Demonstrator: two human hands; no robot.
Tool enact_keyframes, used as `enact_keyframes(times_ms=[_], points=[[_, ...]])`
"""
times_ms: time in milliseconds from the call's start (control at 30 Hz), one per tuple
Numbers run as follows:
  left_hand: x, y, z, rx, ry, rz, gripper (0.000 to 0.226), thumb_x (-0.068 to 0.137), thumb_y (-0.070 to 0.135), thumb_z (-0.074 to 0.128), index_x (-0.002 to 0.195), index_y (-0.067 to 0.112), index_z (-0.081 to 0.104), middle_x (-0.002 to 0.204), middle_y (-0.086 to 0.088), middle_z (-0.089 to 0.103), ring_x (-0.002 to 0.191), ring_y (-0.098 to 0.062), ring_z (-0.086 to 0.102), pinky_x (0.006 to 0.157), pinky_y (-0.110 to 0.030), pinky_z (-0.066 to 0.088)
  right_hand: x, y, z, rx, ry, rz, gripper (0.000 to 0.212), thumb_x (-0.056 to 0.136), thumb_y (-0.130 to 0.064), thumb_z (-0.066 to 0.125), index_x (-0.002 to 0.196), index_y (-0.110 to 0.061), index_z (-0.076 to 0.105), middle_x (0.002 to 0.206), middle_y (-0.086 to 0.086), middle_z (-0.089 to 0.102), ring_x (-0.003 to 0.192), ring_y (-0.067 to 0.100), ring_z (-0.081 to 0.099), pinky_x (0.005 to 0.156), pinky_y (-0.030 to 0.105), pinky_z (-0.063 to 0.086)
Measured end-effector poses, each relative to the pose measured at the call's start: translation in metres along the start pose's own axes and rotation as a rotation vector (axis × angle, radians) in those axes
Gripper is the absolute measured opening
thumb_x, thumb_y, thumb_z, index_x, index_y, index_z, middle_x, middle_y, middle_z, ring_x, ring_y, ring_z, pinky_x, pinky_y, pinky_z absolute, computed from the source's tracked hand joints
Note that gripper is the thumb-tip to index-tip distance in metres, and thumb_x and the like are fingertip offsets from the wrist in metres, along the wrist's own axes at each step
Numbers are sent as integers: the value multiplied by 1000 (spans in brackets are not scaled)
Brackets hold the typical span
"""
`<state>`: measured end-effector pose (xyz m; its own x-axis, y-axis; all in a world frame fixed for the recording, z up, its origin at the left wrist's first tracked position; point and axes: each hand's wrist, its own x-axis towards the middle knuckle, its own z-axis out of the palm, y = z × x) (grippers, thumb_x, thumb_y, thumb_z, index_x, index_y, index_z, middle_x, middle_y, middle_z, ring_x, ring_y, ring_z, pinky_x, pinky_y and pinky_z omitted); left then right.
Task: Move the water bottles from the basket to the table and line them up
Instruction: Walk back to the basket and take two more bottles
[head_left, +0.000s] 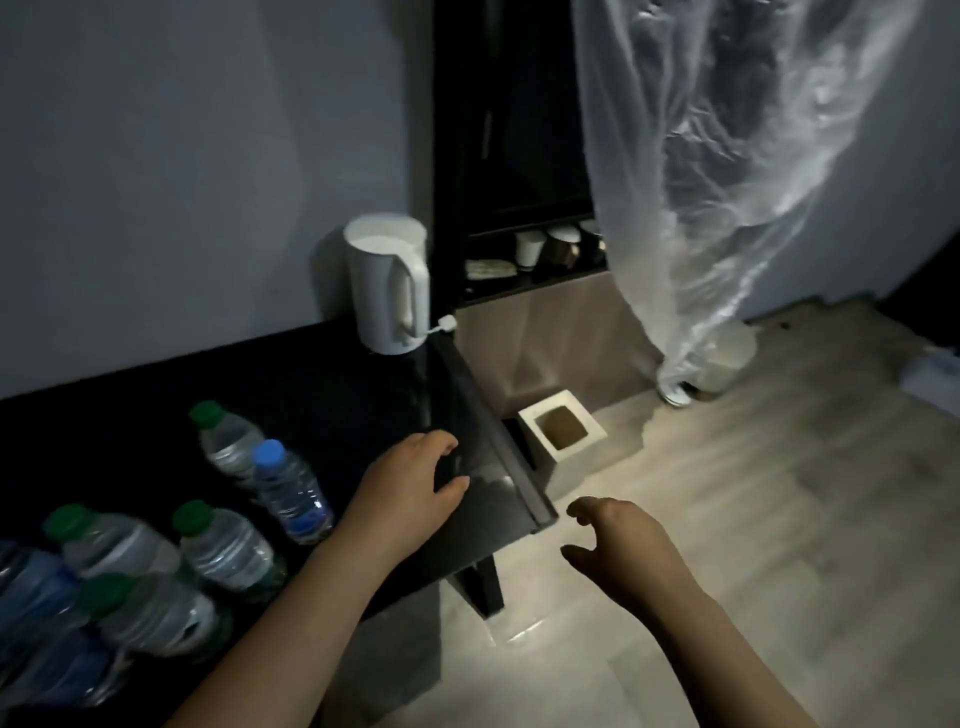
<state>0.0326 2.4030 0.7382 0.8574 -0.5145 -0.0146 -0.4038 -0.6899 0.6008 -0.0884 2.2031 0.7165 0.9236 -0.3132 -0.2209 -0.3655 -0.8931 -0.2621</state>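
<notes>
From the head view, a dark table runs along a grey wall. The water bottles stand on its left part, caps up, in a loose cluster rather than a straight row. Furthest back is a green-capped bottle, with a blue-capped bottle touching it in front. Three more green-capped ones sit nearer the camera, and at the bottom left corner are bluish bottles, too dark and blurred to count.

The left hand is over the right end of the table, just beside the blue-capped bottle but apart from it. Its fingers are loosely curled and grasp nothing. Whether it touches the tabletop cannot be told. The right hand hangs past the table's corner, above the pale wooden floor, fingers relaxed and slightly bent, also empty.

A white electric kettle stands at the far right corner of the table. On the floor just beyond the table's end sits a square white bin. A clear plastic sheet hangs at the upper right, and cups sit on a dark shelf behind.
</notes>
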Motion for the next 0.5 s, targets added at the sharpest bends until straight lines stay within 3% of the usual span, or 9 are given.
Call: enact_keyframes(times_ms=[500], points=[[21, 156, 112, 28, -254, 261, 45, 88, 34, 62, 130, 22, 51, 129, 5, 56, 117, -13, 54, 96, -25, 46, -84, 160, -26, 93, 39, 338, 47, 87, -35, 59, 132, -25, 52, 128, -8, 60, 117, 11, 55, 91, 23, 44]])
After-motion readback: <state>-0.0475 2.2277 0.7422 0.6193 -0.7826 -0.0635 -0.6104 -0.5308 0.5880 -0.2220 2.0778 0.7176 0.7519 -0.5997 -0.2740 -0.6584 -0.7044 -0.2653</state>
